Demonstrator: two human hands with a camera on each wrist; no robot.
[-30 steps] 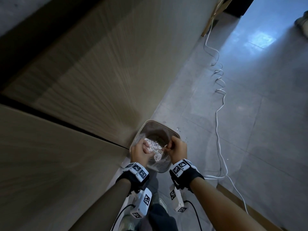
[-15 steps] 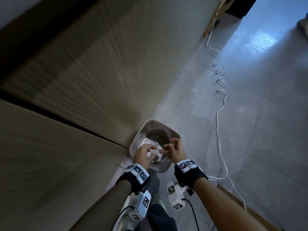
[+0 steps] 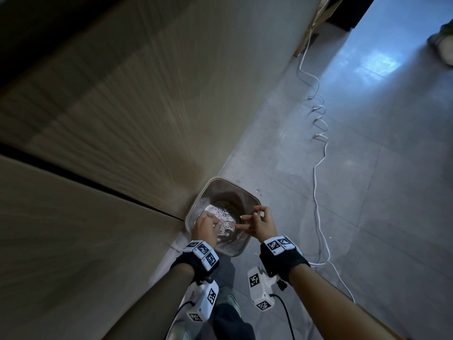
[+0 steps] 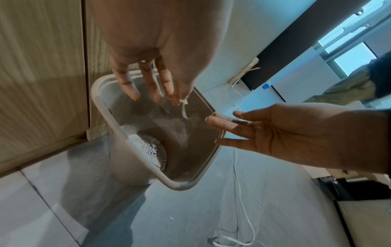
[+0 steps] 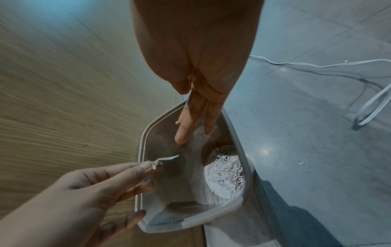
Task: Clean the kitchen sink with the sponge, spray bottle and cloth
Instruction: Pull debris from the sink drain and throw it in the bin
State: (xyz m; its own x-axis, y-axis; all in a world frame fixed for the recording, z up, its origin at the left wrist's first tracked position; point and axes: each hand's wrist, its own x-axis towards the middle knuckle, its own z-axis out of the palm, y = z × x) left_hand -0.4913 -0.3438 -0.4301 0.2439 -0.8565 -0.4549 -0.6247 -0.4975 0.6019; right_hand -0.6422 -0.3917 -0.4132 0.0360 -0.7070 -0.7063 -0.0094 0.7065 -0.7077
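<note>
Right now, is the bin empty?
No: the bin holds a heap of white paper shreds at its bottom, plain in the right wrist view.

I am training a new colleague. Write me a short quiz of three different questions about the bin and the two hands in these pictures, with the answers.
1. True or false: the bin stands on the floor beside the wooden cabinet.
2. What sticks to the fingertips of the left hand?
A. a sponge
B. a thin white paper strip
C. a cloth
3. Fill in: the bottom of the bin holds white paper ______.

Key
1. True.
2. B; the right hand holds nothing, its fingers straight.
3. Shreds.
</note>
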